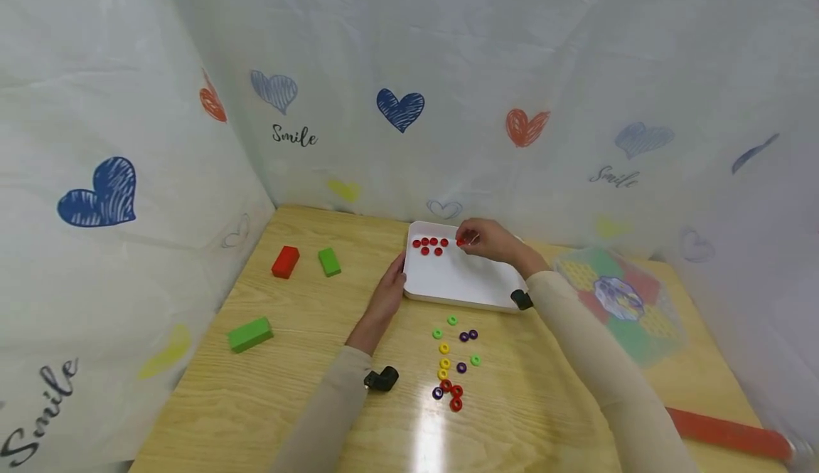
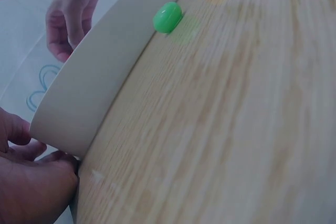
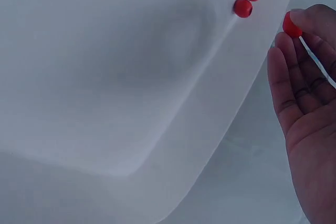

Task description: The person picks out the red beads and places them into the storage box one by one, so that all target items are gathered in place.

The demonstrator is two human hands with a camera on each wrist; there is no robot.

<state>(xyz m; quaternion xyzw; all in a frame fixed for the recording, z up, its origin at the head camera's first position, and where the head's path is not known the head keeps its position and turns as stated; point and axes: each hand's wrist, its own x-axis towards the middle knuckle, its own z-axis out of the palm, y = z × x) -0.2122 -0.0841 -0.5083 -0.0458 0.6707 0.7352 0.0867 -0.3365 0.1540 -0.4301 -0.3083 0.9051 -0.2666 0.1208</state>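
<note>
A white tray (image 1: 461, 282) stands at the back of the wooden table. My left hand (image 1: 387, 291) grips its left side, thumb and fingers at the tray's corner in the left wrist view. Over the tray's far part, my right hand (image 1: 488, 240) pinches a red bead (image 3: 291, 26) between thumb and fingertip. A thin pale string (image 3: 316, 62) runs from the bead across the fingers. Several red beads (image 1: 425, 251) lie inside the tray near its far left corner. In front of the tray, green, purple, yellow and red beads (image 1: 457, 391) are scattered on the table.
On the left lie a red block (image 1: 285, 262), a small green block (image 1: 329, 262) and a larger green block (image 1: 250, 335). A clear, patterned hexagonal case (image 1: 617, 299) sits at the right, with a red roll (image 1: 729, 434) nearer the front. Printed sheeting (image 1: 409, 53) hangs behind.
</note>
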